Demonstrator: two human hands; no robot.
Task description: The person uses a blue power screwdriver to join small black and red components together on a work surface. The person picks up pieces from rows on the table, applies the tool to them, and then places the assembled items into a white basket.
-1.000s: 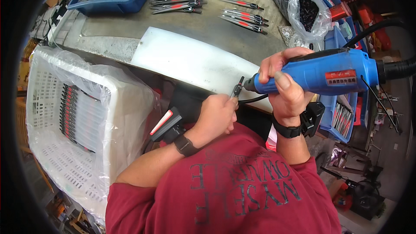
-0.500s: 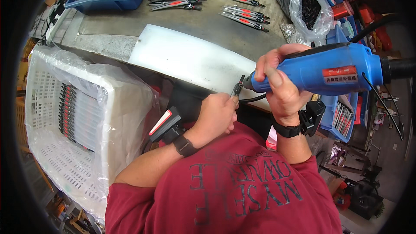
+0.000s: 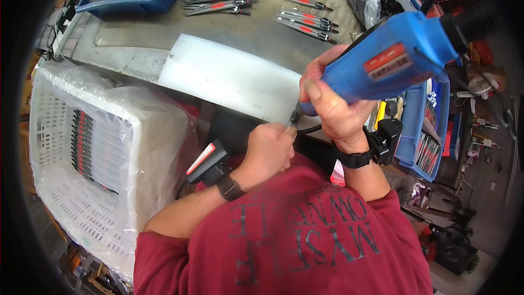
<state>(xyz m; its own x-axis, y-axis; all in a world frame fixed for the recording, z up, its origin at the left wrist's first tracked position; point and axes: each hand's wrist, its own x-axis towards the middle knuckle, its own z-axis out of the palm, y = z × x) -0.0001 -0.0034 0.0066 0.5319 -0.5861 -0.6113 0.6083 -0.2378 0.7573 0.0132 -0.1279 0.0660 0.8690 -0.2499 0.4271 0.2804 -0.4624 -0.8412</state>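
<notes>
**Blue power tool held over a small pinched part**

I see my right hand (image 3: 333, 109) wrapped tight around the blue power tool (image 3: 390, 63) at 2 o'clock. My left hand (image 3: 267, 147), fingers pressed together, pinches a small dark part (image 3: 293, 118) at the tool's tip, beside the white board (image 3: 229, 79) on the desk (image 3: 262, 33).

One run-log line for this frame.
left hand: pinches small workpiece | right hand: grips blue power tool, tip at workpiece | white basket: left
</notes>
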